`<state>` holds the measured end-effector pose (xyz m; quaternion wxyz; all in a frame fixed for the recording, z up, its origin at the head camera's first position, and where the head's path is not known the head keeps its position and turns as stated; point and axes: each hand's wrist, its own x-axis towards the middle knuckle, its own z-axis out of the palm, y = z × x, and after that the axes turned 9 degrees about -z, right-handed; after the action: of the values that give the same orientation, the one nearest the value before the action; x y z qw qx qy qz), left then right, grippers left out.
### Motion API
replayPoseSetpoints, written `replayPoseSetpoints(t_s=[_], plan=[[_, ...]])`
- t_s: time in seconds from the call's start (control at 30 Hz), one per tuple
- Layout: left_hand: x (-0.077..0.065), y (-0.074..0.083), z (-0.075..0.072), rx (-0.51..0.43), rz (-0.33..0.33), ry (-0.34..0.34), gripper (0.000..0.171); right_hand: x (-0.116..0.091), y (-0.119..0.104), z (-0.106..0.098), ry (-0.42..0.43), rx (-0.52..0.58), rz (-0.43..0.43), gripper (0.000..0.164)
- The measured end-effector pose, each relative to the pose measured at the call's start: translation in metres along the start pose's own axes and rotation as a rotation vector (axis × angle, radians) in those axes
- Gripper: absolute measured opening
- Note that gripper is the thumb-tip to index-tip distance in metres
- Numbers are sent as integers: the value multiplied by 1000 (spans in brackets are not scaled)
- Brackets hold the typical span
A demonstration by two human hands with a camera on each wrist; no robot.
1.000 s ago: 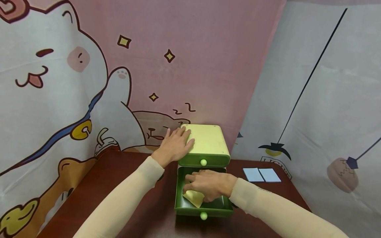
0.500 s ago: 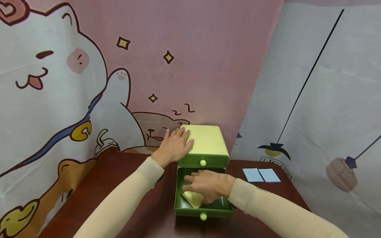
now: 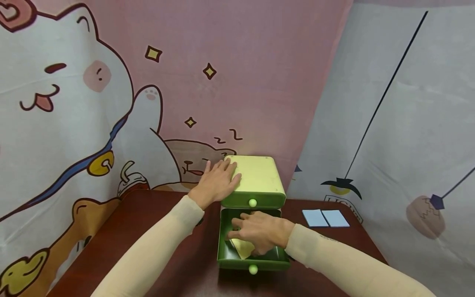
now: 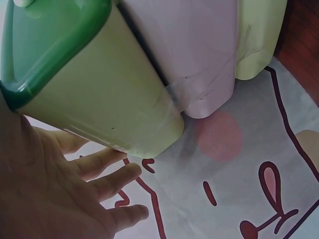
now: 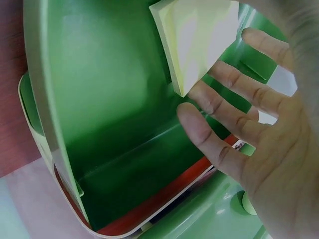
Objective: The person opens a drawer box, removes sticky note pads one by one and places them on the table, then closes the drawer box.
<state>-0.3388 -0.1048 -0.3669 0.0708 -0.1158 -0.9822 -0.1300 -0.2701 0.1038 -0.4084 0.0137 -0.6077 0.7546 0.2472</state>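
My left hand [image 3: 216, 185] rests with straight, spread fingers on the top left edge of a small drawer cabinet [image 3: 256, 173], cream on top with green drawer fronts. In the left wrist view, the fingers [image 4: 107, 164] lie along the cabinet's cream casing [image 4: 109, 94]. My right hand [image 3: 259, 232] reaches down into the pulled-out green drawer [image 3: 272, 266] below. It pinches a pale yellow pad of sticky notes [image 3: 243, 248] between thumb and fingers. The right wrist view shows the pad [image 5: 199, 37] tilted over the drawer floor [image 5: 109, 89]; the thumb is mostly hidden there.
Two light blue sticky note pads [image 3: 315, 218] lie side by side on the dark red table [image 3: 178, 247], right of the cabinet. The upper drawer with its round knob [image 3: 252, 203] is closed. A printed cloth [image 3: 259, 82] hangs behind the table.
The yellow pad and the right fingers have shifted very slightly inside the drawer. My left hand stays where it was on the cabinet top.
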Motion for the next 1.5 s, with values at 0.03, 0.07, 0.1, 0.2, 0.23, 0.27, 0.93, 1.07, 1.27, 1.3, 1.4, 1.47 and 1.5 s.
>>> replayPoseSetpoints(t_s=[0.03,0.07,0.1,0.2,0.23,0.27,0.93,1.07,1.27,1.3,1.4,1.47,1.5], plan=[[0,0,0,2,1,-1,75,0,0,0,3,-7,2,86],[0,0,0,3,2,0,75,-1,0,0,6,-17,3,85],[0,0,0,2,2,-1,75,-1,0,0,10,-25,4,84],[1,0,0,1,2,-3,75,-2,-1,0,17,-54,9,80],[1,0,0,0,2,-3,75,-2,-1,0,18,-62,12,78],[1,0,1,-4,1,-4,75,-2,-1,1,20,-73,14,77],[0,2,0,3,0,3,75,-18,-1,-3,212,-52,64,71],[-1,1,1,4,-2,3,74,-24,-4,-6,268,-56,76,69],[-1,0,3,-3,-3,-3,74,-34,-7,-7,334,-49,108,70],[-1,0,3,-3,-3,-2,74,-36,-7,-7,347,-43,113,70],[-1,0,3,0,-4,5,74,-40,-8,-7,386,-26,120,72],[0,0,3,7,-4,11,74,-44,-8,-6,412,-16,125,73],[0,1,3,9,-4,14,74,-46,-7,-6,424,-12,128,73]])
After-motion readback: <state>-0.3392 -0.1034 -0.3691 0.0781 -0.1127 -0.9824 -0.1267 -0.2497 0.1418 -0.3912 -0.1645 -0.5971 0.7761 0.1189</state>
